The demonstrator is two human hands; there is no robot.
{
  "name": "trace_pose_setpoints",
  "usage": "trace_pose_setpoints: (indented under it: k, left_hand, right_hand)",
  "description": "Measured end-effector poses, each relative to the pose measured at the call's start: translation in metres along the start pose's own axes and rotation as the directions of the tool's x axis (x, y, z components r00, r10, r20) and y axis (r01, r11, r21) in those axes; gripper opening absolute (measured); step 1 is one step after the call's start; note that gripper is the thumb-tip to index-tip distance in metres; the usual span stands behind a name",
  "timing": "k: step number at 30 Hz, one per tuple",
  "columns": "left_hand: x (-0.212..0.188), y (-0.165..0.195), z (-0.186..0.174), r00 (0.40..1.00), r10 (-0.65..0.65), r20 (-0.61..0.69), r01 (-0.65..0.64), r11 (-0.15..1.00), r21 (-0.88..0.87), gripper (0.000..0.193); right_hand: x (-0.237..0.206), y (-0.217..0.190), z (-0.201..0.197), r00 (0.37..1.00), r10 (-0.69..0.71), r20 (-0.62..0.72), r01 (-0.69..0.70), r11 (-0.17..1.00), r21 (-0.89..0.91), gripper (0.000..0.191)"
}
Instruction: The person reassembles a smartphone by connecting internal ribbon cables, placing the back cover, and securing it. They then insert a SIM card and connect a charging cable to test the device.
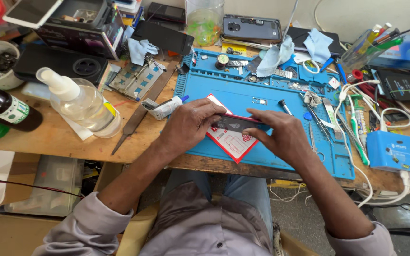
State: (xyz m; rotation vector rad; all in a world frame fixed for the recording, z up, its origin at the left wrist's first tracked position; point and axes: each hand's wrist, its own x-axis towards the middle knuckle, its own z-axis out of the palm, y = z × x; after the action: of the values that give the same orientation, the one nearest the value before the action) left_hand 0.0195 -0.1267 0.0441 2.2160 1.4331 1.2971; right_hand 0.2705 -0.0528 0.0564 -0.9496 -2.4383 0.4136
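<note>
A worn wooden workbench [62, 142] fills the view, cluttered along its twelve o'clock edge. On it, from centre toward three o'clock, lies a blue rubber repair mat [271, 102] with moulded compartments along its far side. At nine o'clock from the mat stands a clear plastic squeeze bottle with a white nozzle [84, 104], tilted on its side, and further toward nine o'clock a dark brown glass bottle [3, 111]. At three o'clock sits a small blue plastic charger box [398, 151] with white cables.

On the mat's near edge, at six o'clock, rests a red-and-white printed card [233, 142]. Just above it the hands hold a slim dark phone with a red edge [238, 124], lying flat and crosswise. The left hand [188, 125] grips the phone's left end, fingers curled over its top edge and thumb below. The right hand [281, 135] pinches the right end, fingers pressed together along the far side. A white glue tube [164, 108] lies at ten o'clock from the left hand.
</note>
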Motion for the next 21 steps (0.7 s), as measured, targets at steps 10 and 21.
trace_pose_setpoints:
  k: [10, 21]
  left_hand:
    - [0.016, 0.011, 0.024, 0.996, 0.078, 0.051, -0.088, 0.969, 0.230, 0.019]
    - [0.022, 0.045, 0.028, 0.965, -0.208, -0.158, 0.062, 0.770, -0.635, 0.023]
  right_hand:
    - [-0.020, 0.021, 0.008, 0.978, -0.026, -0.209, 0.071, 0.974, 0.214, 0.030]
    - [-0.004, -0.012, -0.010, 0.961, 0.137, -0.238, -0.041, 0.928, 0.369, 0.027]
